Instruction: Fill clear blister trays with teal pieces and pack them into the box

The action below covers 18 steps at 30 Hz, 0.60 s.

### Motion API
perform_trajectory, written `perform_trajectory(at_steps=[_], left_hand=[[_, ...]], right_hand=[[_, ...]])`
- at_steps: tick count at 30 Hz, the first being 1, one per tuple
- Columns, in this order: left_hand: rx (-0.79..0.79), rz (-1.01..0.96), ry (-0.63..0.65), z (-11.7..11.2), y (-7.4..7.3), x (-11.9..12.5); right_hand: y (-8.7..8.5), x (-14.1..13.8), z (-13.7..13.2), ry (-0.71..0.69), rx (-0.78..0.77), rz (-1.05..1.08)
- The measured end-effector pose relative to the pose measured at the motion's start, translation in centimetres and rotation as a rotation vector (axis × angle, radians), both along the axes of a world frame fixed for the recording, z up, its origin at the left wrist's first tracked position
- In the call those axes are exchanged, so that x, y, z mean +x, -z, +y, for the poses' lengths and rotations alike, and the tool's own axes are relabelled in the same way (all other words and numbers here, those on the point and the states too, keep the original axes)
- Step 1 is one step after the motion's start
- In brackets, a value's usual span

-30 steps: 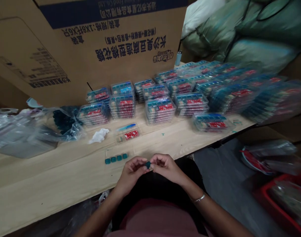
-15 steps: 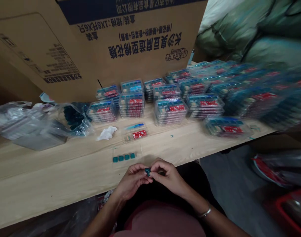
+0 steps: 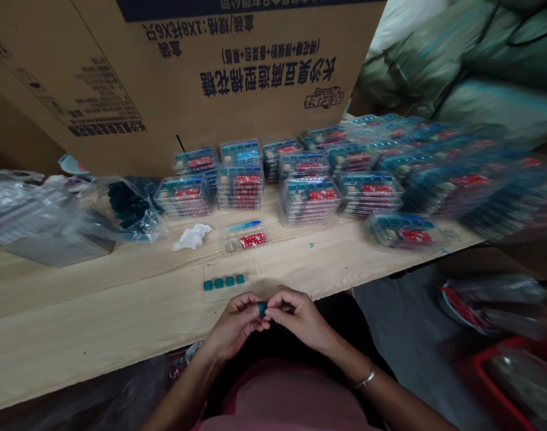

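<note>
Head view: left hand (image 3: 237, 326) and right hand (image 3: 298, 314) pinch cube (image 3: 262, 309) by near edge of table (image 3: 120, 314); perhaps soft; hard squeeze could dent, loose pinch drop it.

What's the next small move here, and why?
I'd probably bring the green piece over to the clear tray and set it right of the four green cubes: the left hand and right hand hold it just nearby, and that end of the row looks unfilled.
</note>
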<state>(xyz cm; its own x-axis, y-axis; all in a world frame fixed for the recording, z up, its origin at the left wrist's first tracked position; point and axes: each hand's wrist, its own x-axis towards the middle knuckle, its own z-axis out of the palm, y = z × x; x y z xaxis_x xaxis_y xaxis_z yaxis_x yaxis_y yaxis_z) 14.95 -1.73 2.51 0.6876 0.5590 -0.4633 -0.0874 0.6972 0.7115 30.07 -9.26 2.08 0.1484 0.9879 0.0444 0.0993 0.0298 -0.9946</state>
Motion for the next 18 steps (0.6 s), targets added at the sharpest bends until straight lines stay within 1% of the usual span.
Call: perform_trajectory(at_steps=[3,5,6,7,8,10,12,13,14,15,18], left_hand=[[0.011,0.028,-0.005,-0.3,0.2,0.2],[0.089,0.054,0.01,-0.3,0.3,0.1],[0.169,0.075,0.031,-0.3,0.2,0.0],[0.284,0.11,0.05,-0.1,0.1,-0.3],[0.441,0.164,0.055,0.2,-0.1,-0.7],[0.855,0.327,0.019,1.3,-0.4,-1.9],[1.275,0.535,-0.043,2.8,-0.4,-3.2],[1.432,0.628,-0.052,3.5,-0.2,-3.9],[1.539,0.693,-0.029,4.2,0.1,-4.4],[1.598,0.732,0.013,4.7,0.5,-4.7],[1.635,0.754,0.116,5.6,1.7,-5.1]], right_hand=[[0.0,-0.3,-0.1,0.014,0.059,-0.032],[-0.1,-0.4,-0.2,0.002,0.107,-0.051],[-0.2,-0.4,-0.2,-0.019,0.119,-0.054],[-0.3,-0.2,-0.1,-0.045,0.123,-0.055],[-0.3,0.0,0.2,-0.069,0.121,-0.059],[-0.4,0.7,1.4,-0.091,0.126,-0.11],[-0.3,1.4,3.3,-0.087,0.164,-0.236],[-0.1,1.8,4.4,-0.092,0.19,-0.325],[0.1,2.1,5.5,-0.11,0.215,-0.419],[0.4,2.3,6.5,-0.136,0.236,-0.508],[1.0,2.5,8.3,-0.218,0.28,-0.674]])
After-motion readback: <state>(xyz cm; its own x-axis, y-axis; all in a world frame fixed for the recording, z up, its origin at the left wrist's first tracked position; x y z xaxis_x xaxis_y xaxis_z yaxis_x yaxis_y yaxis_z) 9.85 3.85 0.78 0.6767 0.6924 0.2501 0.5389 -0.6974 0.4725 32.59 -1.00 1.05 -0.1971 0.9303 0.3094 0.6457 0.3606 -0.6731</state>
